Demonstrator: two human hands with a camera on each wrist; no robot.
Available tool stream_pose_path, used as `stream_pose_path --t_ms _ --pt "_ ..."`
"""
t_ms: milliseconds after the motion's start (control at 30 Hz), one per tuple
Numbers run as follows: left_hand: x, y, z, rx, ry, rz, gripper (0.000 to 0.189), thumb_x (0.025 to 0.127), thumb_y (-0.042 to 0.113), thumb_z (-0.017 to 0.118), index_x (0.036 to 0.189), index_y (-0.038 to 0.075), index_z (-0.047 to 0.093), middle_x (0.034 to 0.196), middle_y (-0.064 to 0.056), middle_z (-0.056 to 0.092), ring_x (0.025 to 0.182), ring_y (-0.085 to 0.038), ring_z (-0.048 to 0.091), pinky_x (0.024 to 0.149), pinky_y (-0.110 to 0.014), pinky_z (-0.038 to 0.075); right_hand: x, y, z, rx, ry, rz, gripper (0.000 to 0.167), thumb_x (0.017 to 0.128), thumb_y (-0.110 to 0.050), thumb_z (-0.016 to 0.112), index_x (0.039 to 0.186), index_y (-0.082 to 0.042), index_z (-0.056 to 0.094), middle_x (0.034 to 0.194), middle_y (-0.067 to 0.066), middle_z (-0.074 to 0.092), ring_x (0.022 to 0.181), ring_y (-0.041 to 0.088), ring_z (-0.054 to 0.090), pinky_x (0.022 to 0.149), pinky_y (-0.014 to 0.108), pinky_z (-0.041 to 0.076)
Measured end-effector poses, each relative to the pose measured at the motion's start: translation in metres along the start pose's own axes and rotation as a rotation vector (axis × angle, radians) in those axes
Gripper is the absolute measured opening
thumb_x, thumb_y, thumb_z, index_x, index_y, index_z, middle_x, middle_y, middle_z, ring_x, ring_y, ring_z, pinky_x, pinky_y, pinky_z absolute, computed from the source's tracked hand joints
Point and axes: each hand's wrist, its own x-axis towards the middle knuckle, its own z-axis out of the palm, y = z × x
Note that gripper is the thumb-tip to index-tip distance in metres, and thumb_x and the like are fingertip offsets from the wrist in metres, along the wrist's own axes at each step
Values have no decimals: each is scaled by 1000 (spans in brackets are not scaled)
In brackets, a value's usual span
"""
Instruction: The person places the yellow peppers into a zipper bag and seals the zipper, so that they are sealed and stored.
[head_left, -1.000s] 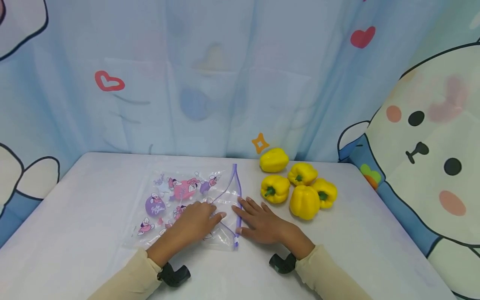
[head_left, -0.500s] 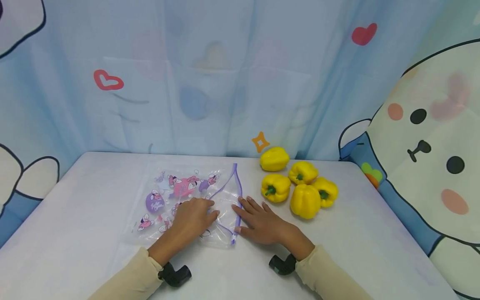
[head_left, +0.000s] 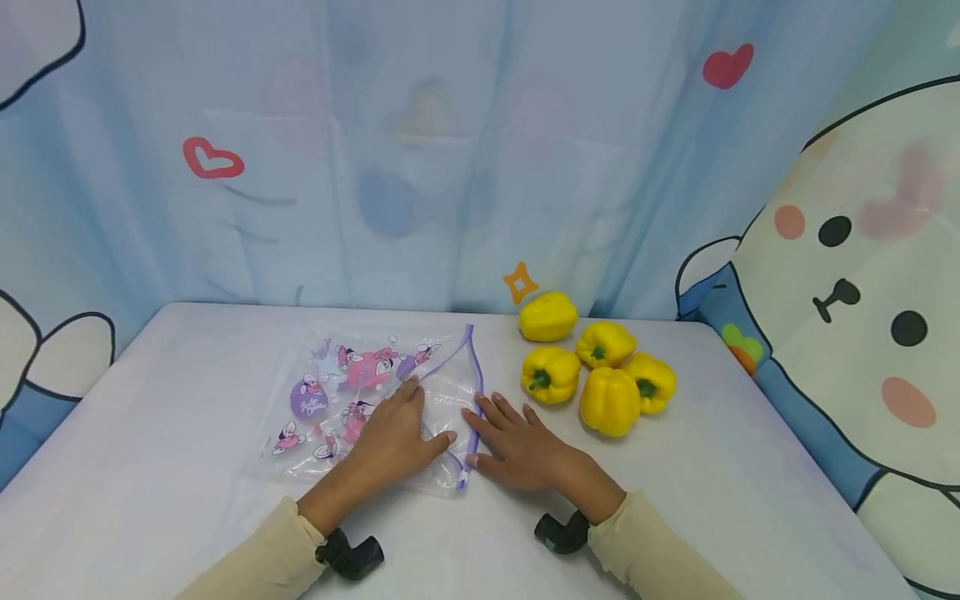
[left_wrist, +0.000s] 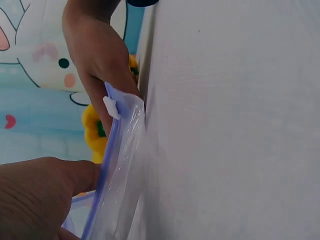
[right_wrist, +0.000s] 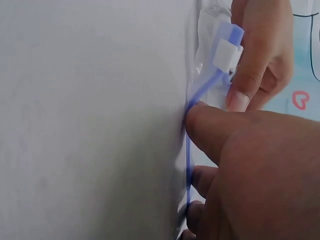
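1. Blue cartoon curtain (head_left: pixel 450 167) hung behind our white table (head_left: pixel 750 500), where everything we handled lay within easy reach.
2. Our clear printed bag (head_left: pixel 345 392) lay flat left of centre, its mouth facing right; limp film like that probably needed the table under it to hold any shape.
3. At the mouth, the purple strip (head_left: pixel 477 367) parted into two lines, the upper one bowed left, so we took the bag to be at least partly unsealed. Its white slider (right_wrist: pixel 227 56) sat at the near end, which fitted that reading.
4. We had our right hand (head_left: pixel 525 450) spread, fingertips set on the strip and pinching nothing that we could see, presumably to pin that edge against sliding.
5. Our left hand (head_left: pixel 393 442) rested over the bag near the upper line, thumb apart from the fingers, likely to manage the loose film; whether any film was caught beneath it, we could not tell.
6. Five yellow peppers (head_left: pixel 610 402) sat clustered beyond our right hand, apart from the bag, perhaps to leave its mouth unobstructed.
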Motion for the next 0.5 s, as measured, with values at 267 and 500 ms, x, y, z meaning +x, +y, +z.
stream_pose_path --t_ms 267,500 --pt "-1 3 4 16 21 -17 99 78 48 73 145 -12 31 157 -23 17 142 -38 24 112 -57 17 -2 -5 -2 20 -4 25 68 97 -54 42 156 -24 25 162 5 10 147 28 4 113 59 6" --pt "-4 5 5 33 -42 -11 107 76 44 73 150 -9 19 159 -23 5 145 -38 9 111 -62 10 -1 -5 -2 5 -7 25 68 98 -55 40 156 -24 24 162 4 9 147 28 4 113 59 7"
